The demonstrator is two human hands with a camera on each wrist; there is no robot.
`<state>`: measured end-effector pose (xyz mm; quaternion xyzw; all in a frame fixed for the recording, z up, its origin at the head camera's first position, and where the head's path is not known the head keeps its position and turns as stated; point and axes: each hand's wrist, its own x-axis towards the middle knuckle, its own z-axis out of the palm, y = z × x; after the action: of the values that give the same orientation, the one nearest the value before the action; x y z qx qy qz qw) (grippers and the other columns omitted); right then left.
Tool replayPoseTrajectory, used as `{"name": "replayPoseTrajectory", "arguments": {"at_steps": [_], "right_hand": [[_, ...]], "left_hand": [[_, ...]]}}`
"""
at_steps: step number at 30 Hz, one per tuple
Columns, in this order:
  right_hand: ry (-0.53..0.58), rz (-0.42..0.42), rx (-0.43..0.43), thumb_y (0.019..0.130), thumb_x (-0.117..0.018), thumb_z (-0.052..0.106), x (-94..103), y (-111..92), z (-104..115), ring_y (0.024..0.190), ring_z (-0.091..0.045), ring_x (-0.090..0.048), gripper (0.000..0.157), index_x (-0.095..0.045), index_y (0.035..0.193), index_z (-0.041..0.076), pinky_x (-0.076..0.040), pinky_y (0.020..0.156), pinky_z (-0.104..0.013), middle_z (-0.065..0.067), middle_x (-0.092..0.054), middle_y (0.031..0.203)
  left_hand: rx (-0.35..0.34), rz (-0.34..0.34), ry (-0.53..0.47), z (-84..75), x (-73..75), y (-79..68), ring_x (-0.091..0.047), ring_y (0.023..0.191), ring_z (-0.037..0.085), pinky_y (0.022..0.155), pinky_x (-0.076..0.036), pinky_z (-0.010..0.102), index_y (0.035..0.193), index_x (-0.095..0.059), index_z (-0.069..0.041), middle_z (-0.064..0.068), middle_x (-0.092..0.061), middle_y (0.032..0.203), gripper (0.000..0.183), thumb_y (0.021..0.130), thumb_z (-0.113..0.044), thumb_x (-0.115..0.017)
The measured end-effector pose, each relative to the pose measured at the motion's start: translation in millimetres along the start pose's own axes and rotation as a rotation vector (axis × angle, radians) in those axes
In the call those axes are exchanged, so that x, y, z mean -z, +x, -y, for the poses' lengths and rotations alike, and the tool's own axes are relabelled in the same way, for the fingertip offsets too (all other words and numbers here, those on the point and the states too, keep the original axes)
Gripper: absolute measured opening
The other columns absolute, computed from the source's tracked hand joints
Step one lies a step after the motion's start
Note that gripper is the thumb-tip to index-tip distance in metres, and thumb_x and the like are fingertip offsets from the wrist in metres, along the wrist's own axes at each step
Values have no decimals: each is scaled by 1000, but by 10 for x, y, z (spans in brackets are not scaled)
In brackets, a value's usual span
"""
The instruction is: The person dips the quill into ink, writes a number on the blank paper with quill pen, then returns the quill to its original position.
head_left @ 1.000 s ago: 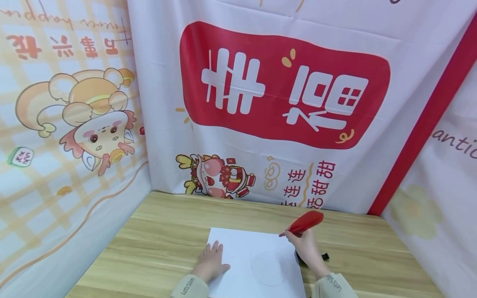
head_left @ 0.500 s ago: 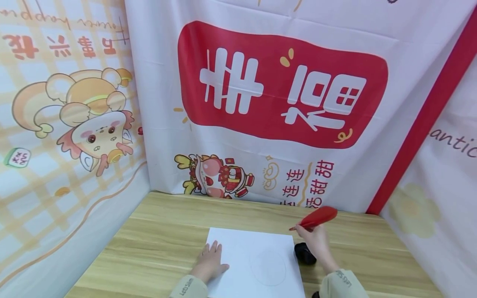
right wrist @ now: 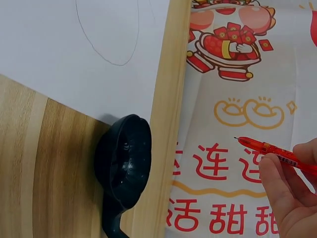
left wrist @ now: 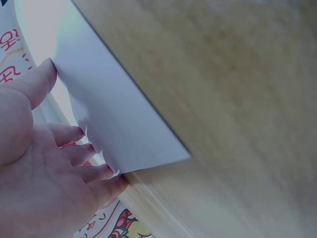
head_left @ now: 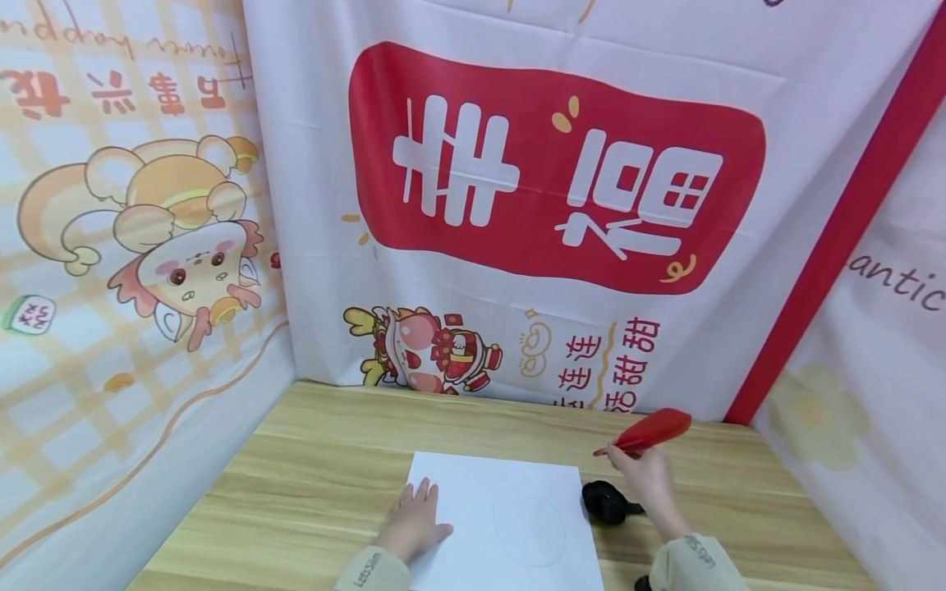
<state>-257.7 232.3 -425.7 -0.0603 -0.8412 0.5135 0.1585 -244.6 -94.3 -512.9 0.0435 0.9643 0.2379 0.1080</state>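
A white sheet of paper [head_left: 473, 566] lies on the table, bearing a thin pencil-like oval outline [head_left: 493, 525]. My left hand [head_left: 414, 521] rests on its left part, fingers spread and thumb out to the side. In the left wrist view the fingertips [left wrist: 106, 172] touch the paper's edge area. My right hand [head_left: 650, 480] pinches a red pen [right wrist: 267, 148] topped with a red feather-shaped end [head_left: 658, 428]. Its dark point is in the air, beyond the sheet's upper right corner. Below that hand a black ladle [head_left: 606, 502] lies at the paper's right edge, its scalloped bowl [right wrist: 124, 163] facing sideways.
The wooden table [head_left: 318, 460] runs back to a white printed cloth [head_left: 325, 328] with a red panel. Other printed cloths hang at left [head_left: 111, 328] and right [head_left: 887, 410]. A small black object [head_left: 643, 584] shows beside the right sleeve.
My right hand has moved right, off the paper's upper right corner, with the red pen in it. More of the black ladle shows now. My left hand stays on the paper.
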Motion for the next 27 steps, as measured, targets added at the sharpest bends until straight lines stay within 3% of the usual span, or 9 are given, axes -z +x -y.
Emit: {"name": "replayPoseTrajectory", "arguments": {"at_steps": [27], "right_hand": [[-124, -30, 0, 84, -62, 7, 260, -13, -227, 62, -11, -54, 16, -63, 94, -7, -45, 55, -21, -7, -64, 71]], "left_hand": [[12, 20, 8, -17, 30, -2, -13, 131, 48, 106, -9, 59, 134, -38, 8, 27, -25, 143, 71, 83, -32, -66]]}}
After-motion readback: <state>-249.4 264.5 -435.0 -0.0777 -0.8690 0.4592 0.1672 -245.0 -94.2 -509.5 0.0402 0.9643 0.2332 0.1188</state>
